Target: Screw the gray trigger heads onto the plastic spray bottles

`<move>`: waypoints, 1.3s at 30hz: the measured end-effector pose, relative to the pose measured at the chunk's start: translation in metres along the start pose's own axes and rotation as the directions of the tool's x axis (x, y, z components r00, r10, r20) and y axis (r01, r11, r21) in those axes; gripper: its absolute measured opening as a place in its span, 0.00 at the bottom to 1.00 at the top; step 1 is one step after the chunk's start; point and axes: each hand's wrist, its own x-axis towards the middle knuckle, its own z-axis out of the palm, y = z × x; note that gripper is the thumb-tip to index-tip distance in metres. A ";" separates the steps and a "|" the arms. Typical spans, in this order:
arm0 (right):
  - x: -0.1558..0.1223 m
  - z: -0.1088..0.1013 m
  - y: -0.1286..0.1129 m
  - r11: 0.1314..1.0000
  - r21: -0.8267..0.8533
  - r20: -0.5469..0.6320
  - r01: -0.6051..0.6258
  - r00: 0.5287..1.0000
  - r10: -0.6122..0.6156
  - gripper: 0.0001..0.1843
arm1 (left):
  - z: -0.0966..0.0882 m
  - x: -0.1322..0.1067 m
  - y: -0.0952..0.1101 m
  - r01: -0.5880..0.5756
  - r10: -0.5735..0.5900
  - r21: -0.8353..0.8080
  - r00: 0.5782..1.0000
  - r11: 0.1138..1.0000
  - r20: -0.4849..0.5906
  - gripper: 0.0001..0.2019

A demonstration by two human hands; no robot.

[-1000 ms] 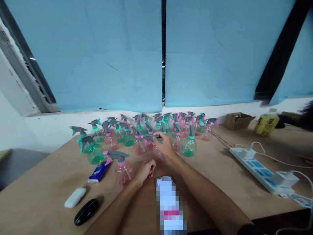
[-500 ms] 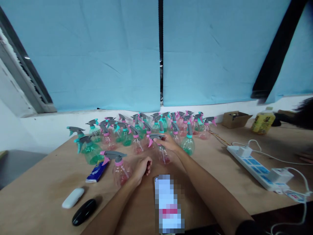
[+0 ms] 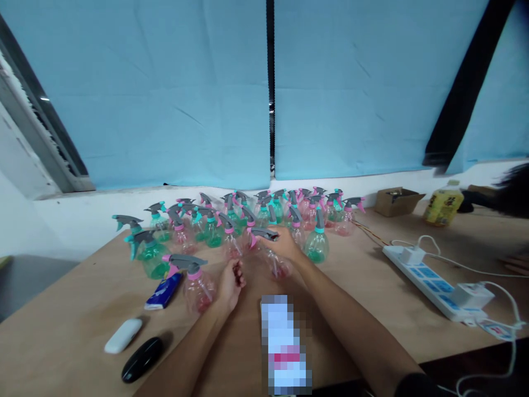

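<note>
A clear pink-collared spray bottle (image 3: pixel 278 264) stands slightly tilted in front of me, with a little pink liquid in its base. My right hand (image 3: pixel 284 243) is closed around its neck, just behind the grey trigger head. To the left, my left hand (image 3: pixel 232 282) hovers low over the table with its fingers curled in; nothing shows in them. Its wrist is against or right beside another pink-collared spray bottle (image 3: pixel 200 293), which stands upright. Beyond both hands, several more spray bottles with pink or turquoise collars are grouped, among them a green one (image 3: pixel 317 247).
A phone (image 3: pixel 285 331) with a blurred screen lies in front. At left are a blue packet (image 3: pixel 164 291), a white case (image 3: pixel 123 336) and a black case (image 3: pixel 142 359). At right lie a power strip (image 3: pixel 424 281) with cables, a cardboard box (image 3: pixel 395 203) and a yellow-labelled bottle (image 3: pixel 444 205). Another person is at the far right.
My left hand has moved a little left, and the pink-collared bottle beside it has shifted left too. My right hand has turned slightly on its bottle, which now leans more.
</note>
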 end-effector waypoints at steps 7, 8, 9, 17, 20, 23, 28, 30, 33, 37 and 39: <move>-0.007 -0.001 0.011 0.952 0.233 0.190 -0.196 0.970 0.153 0.07 | 0.001 -0.002 -0.004 -0.023 0.023 -0.036 1.000 0.999 -0.006 0.10; -0.007 -0.002 0.011 0.934 0.270 0.246 -0.235 0.954 0.169 0.07 | 0.001 -0.002 -0.004 -0.019 0.019 -0.030 1.000 0.999 -0.004 0.10; -0.007 -0.002 0.010 0.917 0.301 0.285 -0.261 0.942 0.175 0.06 | 0.002 -0.002 -0.004 -0.017 0.017 -0.022 1.000 1.000 0.001 0.10; -0.005 0.003 -0.010 0.835 0.408 0.312 -0.368 0.916 0.252 0.05 | 0.003 -0.004 -0.006 -0.021 0.020 0.031 0.999 0.999 0.027 0.11; -0.005 0.003 -0.011 0.821 0.435 0.347 -0.369 0.911 0.225 0.07 | 0.003 -0.003 -0.009 -0.028 0.026 0.045 0.999 0.999 0.045 0.12; -0.006 0.003 -0.009 0.809 0.408 0.347 -0.424 0.891 0.292 0.08 | 0.003 -0.001 -0.011 -0.021 0.019 0.056 0.999 0.998 0.048 0.13; -0.010 0.011 -0.003 0.774 0.347 0.264 -0.530 0.847 0.461 0.06 | 0.004 -0.003 -0.011 -0.041 0.036 0.077 0.997 0.996 0.065 0.14; -0.011 0.016 -0.001 0.780 0.370 0.205 -0.505 0.863 0.462 0.06 | 0.004 -0.004 -0.012 -0.055 0.048 0.100 0.996 0.993 0.071 0.14; -0.011 0.019 -0.002 0.757 0.457 0.158 -0.467 0.880 0.447 0.07 | 0.004 -0.006 -0.013 -0.067 0.059 0.119 0.996 0.991 0.073 0.15; -0.010 0.014 -0.007 0.768 0.414 0.238 -0.489 0.872 0.427 0.04 | 0.004 -0.007 -0.013 -0.086 0.077 0.122 0.994 0.989 0.077 0.14; -0.009 0.011 -0.010 0.779 0.370 0.278 -0.507 0.860 0.428 0.04 | 0.004 -0.007 -0.013 -0.091 0.080 0.131 0.993 0.987 0.082 0.14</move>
